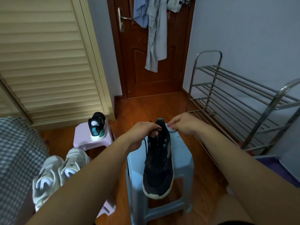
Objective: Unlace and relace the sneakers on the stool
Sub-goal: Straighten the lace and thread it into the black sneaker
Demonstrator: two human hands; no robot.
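Showing the working layout from the head view: a blue stool (pixel 159 161) stands on the wooden floor between the person's forearms and carries a black sneaker (pixel 158 166), sole down, its long axis running straight away from the viewer with the white toe nearest and the collar farthest. A second black sneaker (pixel 97 125) stands on a pink stool (pixel 92 140) farther back on the left, well apart from both hands. The left hand (pixel 142 132) sits over the collar end, its fingers (pixel 156 127) curled and pinching the black lace (pixel 146 148), which trails from the pinch down the shoe's left side toward the toe. The right hand (pixel 183 124) lies just right of the collar, fingers bent toward the shoe; whether they grip anything cannot be told. Judged from this, the coming pull or threading acts at the far, collar end, and the left hand is placed to do it.
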